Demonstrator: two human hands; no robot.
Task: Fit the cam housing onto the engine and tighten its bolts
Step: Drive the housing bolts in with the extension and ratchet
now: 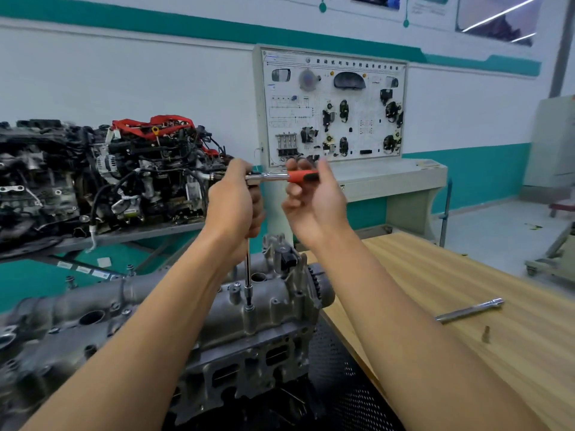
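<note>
Left hand [235, 203] clamps top of extension bar [248, 269], socket seated on cam housing [193, 309] bolt [249, 307]; right hand [314, 197] fingers curl round ratchet [280, 176] red handle; spare bar [469, 311] lies on bench [435, 275]

The room is lit brightly and evenly from above. Long ceiling lights are seen mirrored as white streaks in the shiny poster [497, 23] at the top right. Hardly any hard shadows are cast. Only a soft dark patch is seen low down, by the black mesh [342, 384]. A pale shine is laid over the wooden table [466, 275], and a small glint is seen on the metal of the wrench [270, 176]. The middle is kept fairly sharp. The lower left of the engine [46, 337] is smeared by blur, and the right edge is smeared too. The green stripe [186, 28] on the wall [124, 88] is bent by the wide lens.
</note>
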